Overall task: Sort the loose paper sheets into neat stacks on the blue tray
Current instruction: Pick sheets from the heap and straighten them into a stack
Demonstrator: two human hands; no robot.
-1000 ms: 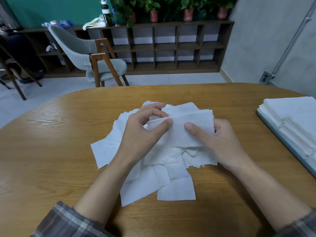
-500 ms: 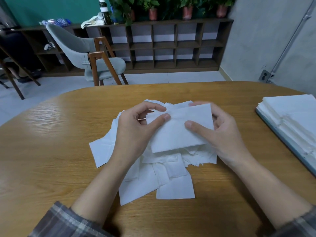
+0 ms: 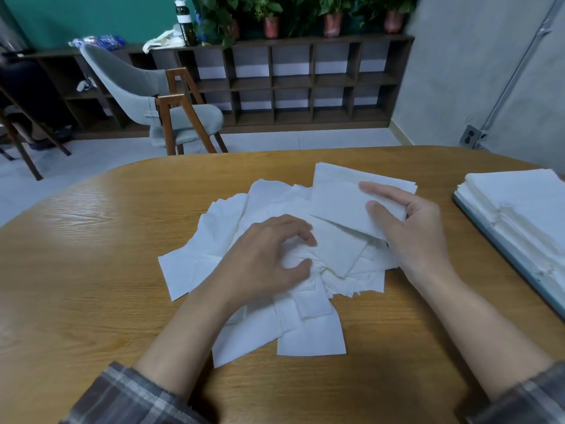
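A loose pile of white paper sheets lies spread on the middle of the wooden table. My right hand holds a small bundle of sheets lifted above the pile's far right side, thumb on top and fingers beneath. My left hand rests low on the pile with curled fingers, pinching a crumpled sheet between thumb and fingertips. At the right edge, the blue tray carries neat white stacks.
A grey chair with wooden legs stands beyond the table's far edge. A dark cubby shelf with potted plants and a bottle lines the back wall. Bare tabletop lies left of the pile and between pile and tray.
My left hand let go of the bundle and dropped onto the pile. My right hand carried the bundle up and to the right.
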